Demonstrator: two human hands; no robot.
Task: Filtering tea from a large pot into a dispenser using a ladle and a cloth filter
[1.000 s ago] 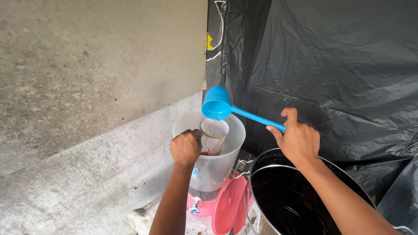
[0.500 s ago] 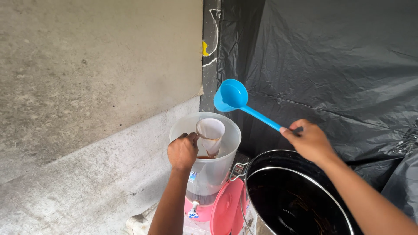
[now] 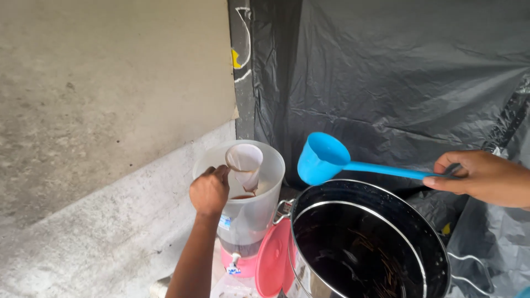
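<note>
My left hand (image 3: 208,191) is closed around the handle of a cloth strainer (image 3: 244,164), holding it tilted inside the mouth of a clear plastic dispenser jug (image 3: 259,212). The strainer's white bag hangs down into the jug, and brown liquid shows just below it. My right hand (image 3: 480,177) grips the far end of a blue ladle (image 3: 323,158), fingers wrapped on the handle. The ladle's cup hangs in the air between the jug and a big steel pot (image 3: 364,243), above the pot's near rim and just beside the jug, touching neither as far as I can see. I cannot tell whether the cup holds anything.

The pot sits to the right of the jug, close against it, full of dark liquid with some thin strands floating in it. A pink lid (image 3: 273,259) leans between the pot and the jug's pink base with its small tap (image 3: 234,265). Behind both hangs a black plastic sheet (image 3: 397,83); to the left are a bare concrete wall (image 3: 110,83) and ledge (image 3: 110,243).
</note>
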